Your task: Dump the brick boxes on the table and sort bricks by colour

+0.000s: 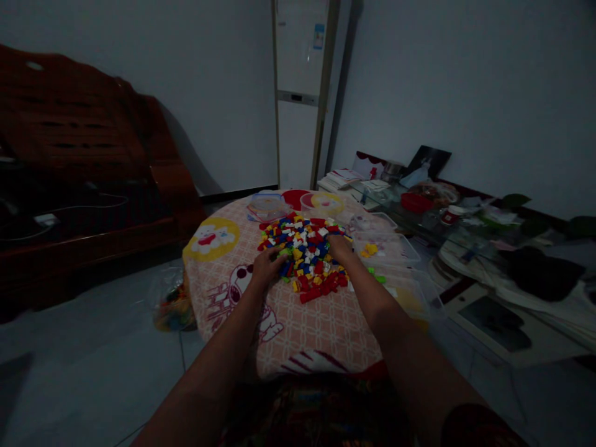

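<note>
A heap of small toy bricks (305, 239) in red, blue, yellow, white and green is spread over the cloth-covered round table (321, 329). At the heap's left edge is my left hand (267, 266), its thumb and fingers closed around green toy bricks (285, 252). My right hand (339, 248) reaches into the right side of the heap. Its fingertips point down among the bricks and are hidden, so I cannot tell what they hold. Joined red bricks (311, 295) lie along the near edge of the heap.
Clear plastic trays stand on the right; one tray (403, 249) holds yellow bricks. A lidded clear box (267, 205) sits at the back. A plastic bag (172, 304) rests on the floor at left. The cluttered glass stand (395, 202) and wooden bench (93, 143) flank the table.
</note>
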A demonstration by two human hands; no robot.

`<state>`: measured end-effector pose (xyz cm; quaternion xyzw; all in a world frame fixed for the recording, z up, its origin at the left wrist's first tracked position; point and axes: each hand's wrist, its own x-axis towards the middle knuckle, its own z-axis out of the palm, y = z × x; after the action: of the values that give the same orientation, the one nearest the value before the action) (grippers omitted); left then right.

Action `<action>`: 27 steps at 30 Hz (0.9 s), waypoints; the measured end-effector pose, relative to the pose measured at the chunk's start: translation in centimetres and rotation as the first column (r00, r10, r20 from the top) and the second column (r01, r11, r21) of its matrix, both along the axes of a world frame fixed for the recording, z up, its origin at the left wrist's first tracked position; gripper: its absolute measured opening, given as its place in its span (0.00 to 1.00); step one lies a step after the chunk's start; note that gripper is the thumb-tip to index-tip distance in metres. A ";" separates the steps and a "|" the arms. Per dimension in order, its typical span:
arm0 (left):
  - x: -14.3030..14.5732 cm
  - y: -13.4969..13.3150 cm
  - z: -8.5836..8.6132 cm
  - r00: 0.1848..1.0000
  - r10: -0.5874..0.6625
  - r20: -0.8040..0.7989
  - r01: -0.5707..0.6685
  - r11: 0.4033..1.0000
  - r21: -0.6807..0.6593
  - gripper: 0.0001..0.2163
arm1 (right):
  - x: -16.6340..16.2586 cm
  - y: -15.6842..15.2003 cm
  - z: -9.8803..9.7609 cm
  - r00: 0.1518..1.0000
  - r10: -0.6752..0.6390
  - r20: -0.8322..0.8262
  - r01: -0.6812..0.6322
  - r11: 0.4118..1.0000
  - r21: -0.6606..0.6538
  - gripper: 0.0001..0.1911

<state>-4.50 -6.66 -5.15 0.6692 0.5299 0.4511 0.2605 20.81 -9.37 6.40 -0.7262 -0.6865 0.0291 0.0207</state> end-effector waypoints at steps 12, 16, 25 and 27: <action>0.0 0.0 -0.5 1.000 0.009 0.027 -0.008 1.000 -0.011 0.23 | 3.5 -4.6 1.2 0.997 -0.059 -0.056 0.069 0.980 0.187 0.14; 0.2 0.1 -0.6 0.999 0.007 0.043 -0.006 1.000 -0.026 0.23 | 7.6 -8.1 -0.4 0.975 -0.163 -0.152 0.196 0.951 0.241 0.14; 0.1 -0.1 0.0 1.000 -0.006 0.023 0.006 1.000 -0.022 0.22 | 10.6 -12.8 -2.5 0.918 -0.222 -0.328 0.333 0.882 0.333 0.18; 0.2 -0.3 0.4 0.999 -0.037 0.030 0.038 0.999 -0.016 0.22 | 8.4 -12.1 -2.2 0.919 -0.111 -0.379 0.267 0.883 0.387 0.18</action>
<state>-4.31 -6.96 -4.75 0.6700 0.5171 0.4517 0.2822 29.16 -21.51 4.16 -0.7511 -0.5860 0.0018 0.3039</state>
